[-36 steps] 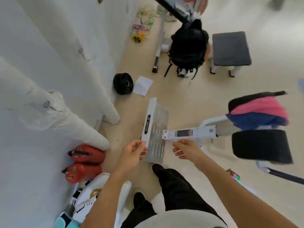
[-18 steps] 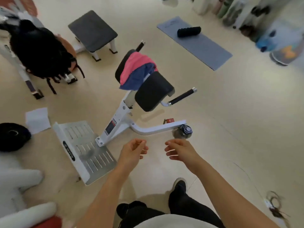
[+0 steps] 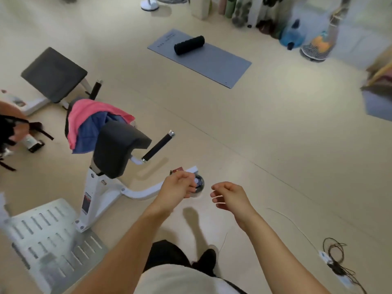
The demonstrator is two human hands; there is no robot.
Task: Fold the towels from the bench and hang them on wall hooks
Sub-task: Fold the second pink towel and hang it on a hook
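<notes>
A pink towel (image 3: pixel 84 112) lies draped over the far pad of a white exercise bench (image 3: pixel 118 145), with a blue towel (image 3: pixel 89 134) under it hanging down the side. Both of my hands float in front of me, to the right of the bench and well short of the towels. My left hand (image 3: pixel 180 186) has loosely curled fingers and holds nothing. My right hand (image 3: pixel 230 195) is just as loosely curled and empty. No wall hooks are in view.
The bench's perforated metal footplate (image 3: pixel 48 238) lies at lower left and its black handle (image 3: pixel 158 146) sticks out right. A low dark stool (image 3: pixel 53 74) stands behind. A grey mat (image 3: pixel 212 62) with a black roller (image 3: pixel 189 44) lies further off. Cables (image 3: pixel 337 264) trail at lower right.
My view has swung right, away from the wall and across the room. The bench with the towels now sits at left. Both hands kept their loose, empty pose in front of me.
</notes>
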